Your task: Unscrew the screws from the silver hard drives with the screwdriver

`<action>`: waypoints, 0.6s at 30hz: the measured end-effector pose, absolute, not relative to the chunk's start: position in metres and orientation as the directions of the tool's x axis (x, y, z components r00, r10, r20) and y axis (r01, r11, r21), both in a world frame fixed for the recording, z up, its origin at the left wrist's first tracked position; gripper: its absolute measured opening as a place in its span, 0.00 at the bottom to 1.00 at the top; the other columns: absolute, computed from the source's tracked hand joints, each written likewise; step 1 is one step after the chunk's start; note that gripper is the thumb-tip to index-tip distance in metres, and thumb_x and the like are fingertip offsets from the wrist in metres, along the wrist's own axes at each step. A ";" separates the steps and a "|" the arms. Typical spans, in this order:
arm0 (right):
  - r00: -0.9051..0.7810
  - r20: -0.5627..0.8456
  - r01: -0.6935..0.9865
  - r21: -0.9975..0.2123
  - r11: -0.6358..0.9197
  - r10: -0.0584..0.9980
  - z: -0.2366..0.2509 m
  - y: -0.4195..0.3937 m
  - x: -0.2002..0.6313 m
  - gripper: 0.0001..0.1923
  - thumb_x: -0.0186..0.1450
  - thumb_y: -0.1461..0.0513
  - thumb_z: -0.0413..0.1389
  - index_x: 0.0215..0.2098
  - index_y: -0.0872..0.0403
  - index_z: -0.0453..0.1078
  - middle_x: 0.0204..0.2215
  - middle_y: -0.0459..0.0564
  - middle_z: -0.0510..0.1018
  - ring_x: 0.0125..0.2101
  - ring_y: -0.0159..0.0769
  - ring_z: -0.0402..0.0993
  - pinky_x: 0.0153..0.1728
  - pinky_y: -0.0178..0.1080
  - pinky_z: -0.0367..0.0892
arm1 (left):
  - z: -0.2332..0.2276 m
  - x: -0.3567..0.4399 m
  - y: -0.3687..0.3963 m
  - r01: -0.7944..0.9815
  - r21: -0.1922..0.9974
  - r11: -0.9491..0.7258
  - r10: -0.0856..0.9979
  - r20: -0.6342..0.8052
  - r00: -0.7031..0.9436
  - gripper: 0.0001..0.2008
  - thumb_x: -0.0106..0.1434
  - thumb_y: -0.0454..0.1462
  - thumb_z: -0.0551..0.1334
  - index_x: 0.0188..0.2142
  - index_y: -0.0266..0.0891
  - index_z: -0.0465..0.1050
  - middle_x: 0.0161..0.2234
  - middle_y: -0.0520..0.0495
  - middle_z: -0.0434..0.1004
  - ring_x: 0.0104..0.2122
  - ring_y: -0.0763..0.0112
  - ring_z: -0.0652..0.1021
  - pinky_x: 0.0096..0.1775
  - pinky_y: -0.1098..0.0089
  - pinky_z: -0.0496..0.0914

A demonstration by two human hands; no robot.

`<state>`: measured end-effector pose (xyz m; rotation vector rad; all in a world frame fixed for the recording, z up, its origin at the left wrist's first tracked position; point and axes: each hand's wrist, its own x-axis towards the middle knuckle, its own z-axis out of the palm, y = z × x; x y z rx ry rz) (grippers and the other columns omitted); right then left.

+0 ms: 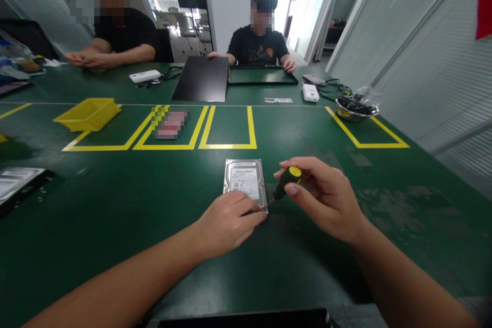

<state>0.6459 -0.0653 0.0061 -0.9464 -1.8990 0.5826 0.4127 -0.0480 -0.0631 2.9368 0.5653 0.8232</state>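
Observation:
A silver hard drive (243, 174) with a white printed label lies on the green table in front of me. My left hand (230, 220) covers its near end, with fingers bent around that edge and the fingertips at the near right corner. In my right hand (326, 195) is a screwdriver (283, 184) with a black and yellow handle, held between thumb and fingers. Its thin shaft slants down to the left, and the tip meets the drive's near right corner beside my left fingertips. Whatever sits under the tip is hidden.
Yellow tape boxes (227, 146) mark the table, one holding a blurred pink item (172, 125). A yellow bin (90, 114) stands left, a metal bowl of cables (357, 108) right. Another drive (19, 184) lies far left. Two people sit opposite, one handling a dark panel (202, 79) and frame (263, 82).

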 end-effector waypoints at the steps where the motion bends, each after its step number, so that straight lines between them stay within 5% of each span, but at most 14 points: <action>1: -0.289 0.515 0.374 -0.715 0.590 0.807 0.006 -0.066 0.646 0.15 0.67 0.63 0.58 0.52 0.52 0.68 0.40 0.49 0.78 0.36 0.35 0.77 0.36 0.37 0.74 | -0.063 0.413 -0.048 0.335 0.135 -0.933 0.356 0.492 0.795 0.12 0.66 0.31 0.59 0.47 0.38 0.76 0.40 0.45 0.79 0.37 0.65 0.75 0.38 0.64 0.72; 18: -0.227 0.480 0.326 -0.782 0.530 0.847 0.004 -0.065 0.646 0.13 0.68 0.62 0.57 0.51 0.52 0.68 0.39 0.51 0.78 0.36 0.35 0.77 0.33 0.35 0.73 | -0.064 0.411 -0.048 0.332 0.129 -0.935 0.351 0.480 0.804 0.12 0.66 0.32 0.59 0.48 0.39 0.75 0.40 0.44 0.79 0.37 0.65 0.75 0.38 0.64 0.72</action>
